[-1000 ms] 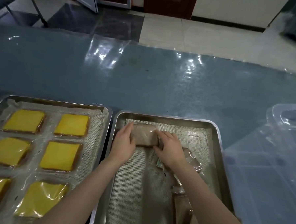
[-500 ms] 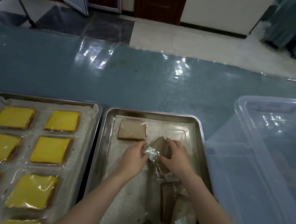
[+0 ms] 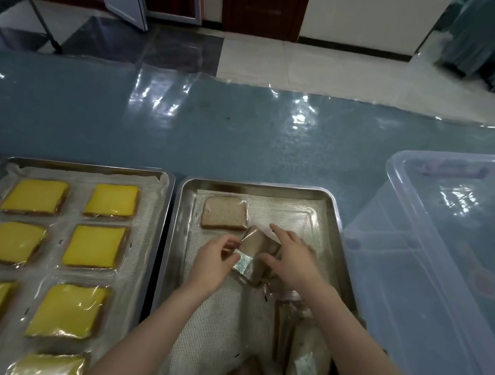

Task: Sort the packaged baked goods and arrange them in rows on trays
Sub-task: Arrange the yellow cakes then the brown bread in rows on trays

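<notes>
A steel tray point(image 3: 257, 188) lined with a mesh mat sits in front of me. One wrapped brown bread slice point(image 3: 224, 216) lies flat in its far left corner. Just below it, both hands hold a second wrapped brown slice point(image 3: 259, 244), tilted off the mat. My left hand point(image 3: 212, 261) pinches its left edge, and my right hand point(image 3: 290, 254) grips its right side with the forefinger stretched out. More wrapped brown slices point(image 3: 308, 351) lie piled along the tray's near right side, partly hidden by my right forearm.
A second tray point(image 3: 160, 180) on the left carries several wrapped yellow cakes point(image 3: 95, 246) in two columns. A large clear plastic bin point(image 3: 437, 254) stands at the right, close to the tray. Beyond both trays stretches the blue tabletop point(image 3: 243, 129) under clear film.
One second ago both hands pressed the first brown slice into the tray's far left corner. They let go, drew back, picked a second slice from the pile, and now lift it toward the first.
</notes>
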Tool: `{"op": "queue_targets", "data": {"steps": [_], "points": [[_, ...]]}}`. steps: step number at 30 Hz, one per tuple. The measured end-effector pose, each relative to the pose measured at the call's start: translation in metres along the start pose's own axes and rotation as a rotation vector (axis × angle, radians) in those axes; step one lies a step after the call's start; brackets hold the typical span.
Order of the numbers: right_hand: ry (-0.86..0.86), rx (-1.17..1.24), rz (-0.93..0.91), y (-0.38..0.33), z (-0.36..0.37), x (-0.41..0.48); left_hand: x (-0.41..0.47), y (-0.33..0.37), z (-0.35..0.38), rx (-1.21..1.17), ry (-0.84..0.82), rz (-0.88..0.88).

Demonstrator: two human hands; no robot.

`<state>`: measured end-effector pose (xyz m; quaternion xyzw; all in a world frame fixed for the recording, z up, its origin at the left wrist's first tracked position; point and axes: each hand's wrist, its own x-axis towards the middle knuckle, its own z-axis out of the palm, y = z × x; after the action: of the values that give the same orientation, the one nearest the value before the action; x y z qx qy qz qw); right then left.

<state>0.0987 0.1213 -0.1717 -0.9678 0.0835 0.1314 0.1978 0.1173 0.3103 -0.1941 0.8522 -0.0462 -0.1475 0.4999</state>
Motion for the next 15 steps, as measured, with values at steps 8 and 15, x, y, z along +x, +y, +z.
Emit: {"op": "queue_targets", "data": {"steps": [8, 15], "points": [[0.224, 0.499, -0.121, -0.042, -0.005, -0.001, -0.014, 0.025, -0.054, 0.008, 0.102, 0.158], [0.068, 0.338, -0.166, -0.040, 0.010, -0.030, -0.041, -0.006, -0.061, 0.377, 0.031, 0.325]]}}
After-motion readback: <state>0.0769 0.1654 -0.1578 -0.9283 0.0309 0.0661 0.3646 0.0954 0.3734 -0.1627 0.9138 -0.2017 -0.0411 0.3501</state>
